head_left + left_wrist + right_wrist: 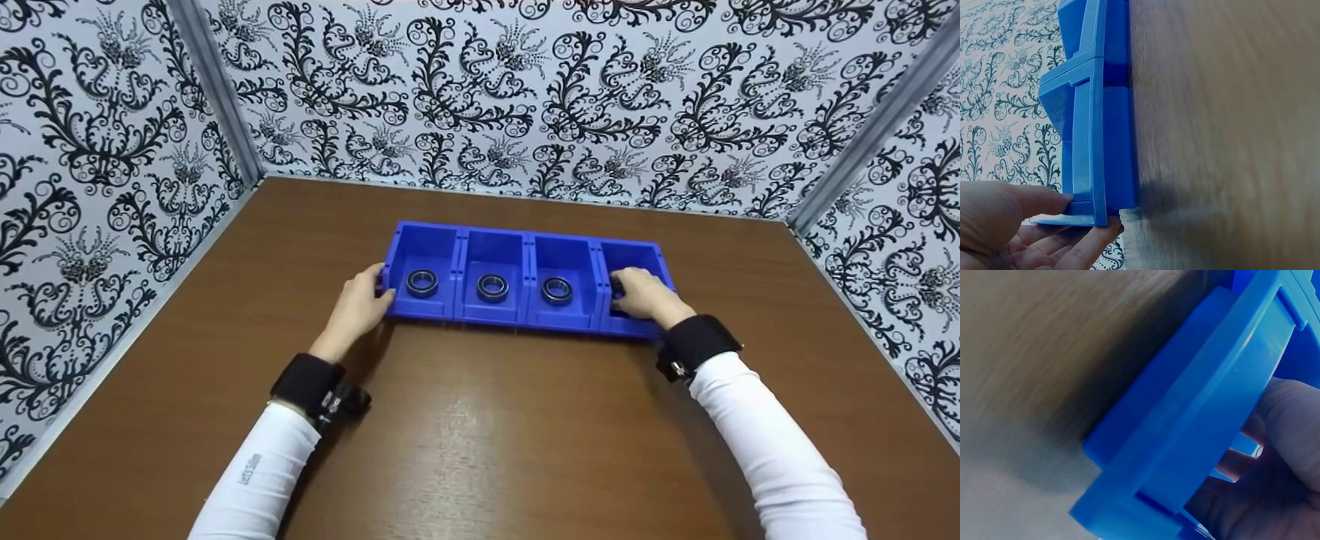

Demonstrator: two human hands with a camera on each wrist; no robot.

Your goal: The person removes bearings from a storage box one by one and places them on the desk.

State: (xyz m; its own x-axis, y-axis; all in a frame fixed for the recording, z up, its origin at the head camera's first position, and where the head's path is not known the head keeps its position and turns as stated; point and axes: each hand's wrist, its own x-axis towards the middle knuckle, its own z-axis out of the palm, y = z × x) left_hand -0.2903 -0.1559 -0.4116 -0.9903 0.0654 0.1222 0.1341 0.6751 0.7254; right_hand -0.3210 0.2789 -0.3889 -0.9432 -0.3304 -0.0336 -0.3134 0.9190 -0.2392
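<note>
A blue bin with a row of compartments [487,319] lies on the brown table. My left hand [358,304] grips its left end wall, the thumb [1044,201] on the inner side and the fingers outside and beneath. Black-and-metal ring bearings lie one to a compartment: a left bearing [422,283], a middle bearing [492,288] and another bearing [556,291] to its right. Down in the rightmost compartment, my right hand [643,294] has its fingers curled at a dark bearing [616,288], mostly hidden by the hand. The front wall [1196,439] hides part of those fingers in the right wrist view.
The brown table [465,420] extends in front of the bin and to both sides. Patterned wall panels [480,97] stand behind and at the sides, joined by grey corner posts [217,90]. Black straps with small cameras sit on both wrists.
</note>
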